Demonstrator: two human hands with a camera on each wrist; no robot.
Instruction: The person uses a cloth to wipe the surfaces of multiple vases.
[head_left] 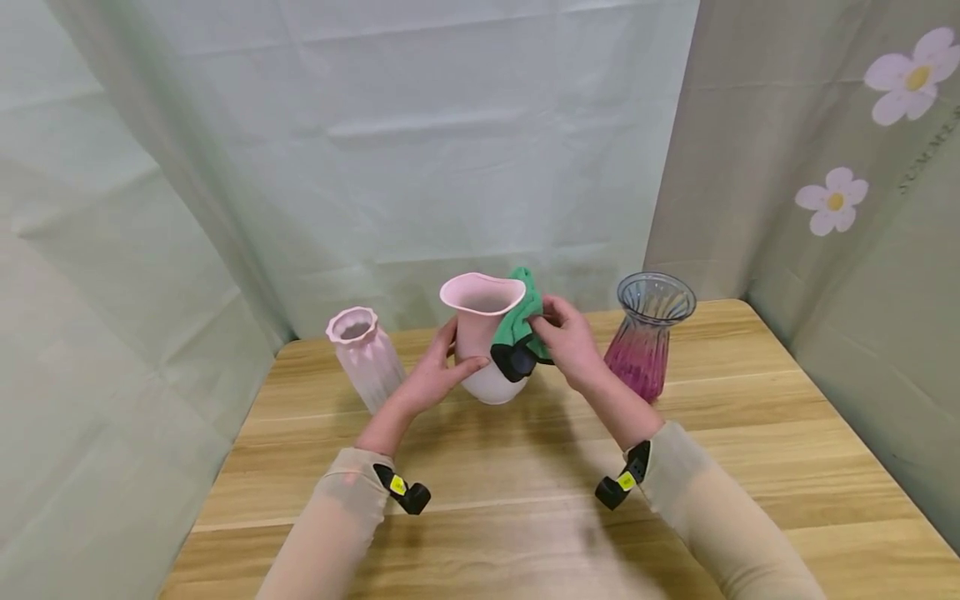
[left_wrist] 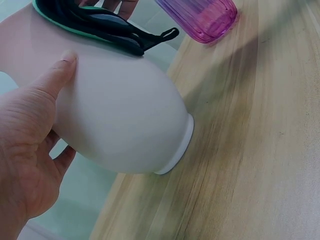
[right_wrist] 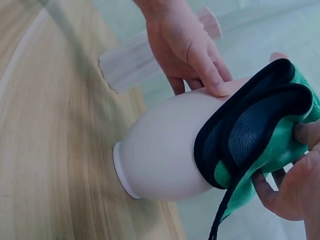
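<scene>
A vase with a wavy pink rim and a white rounded body (head_left: 491, 387) stands upright on the wooden table. My left hand (head_left: 435, 373) grips its left side, the thumb lying across the front in the left wrist view and other fingers partly hidden behind. On the vase's right side lies a green cloth (head_left: 525, 321) with a dark underside and black edging, folded over near the rim. My right hand (head_left: 567, 340) pinches this cloth between thumb and fingers, holding it against the vase. A black loop (left_wrist: 170, 34) hangs from the cloth's edge.
Left of the hands stands a pale pink ribbed vase (head_left: 367, 354) with a scalloped rim. A glass vase (head_left: 643, 350), blue-grey above and magenta below, stands behind my right forearm. Curtains (head_left: 450, 150) hang beyond the table's (head_left: 525, 533) back edge.
</scene>
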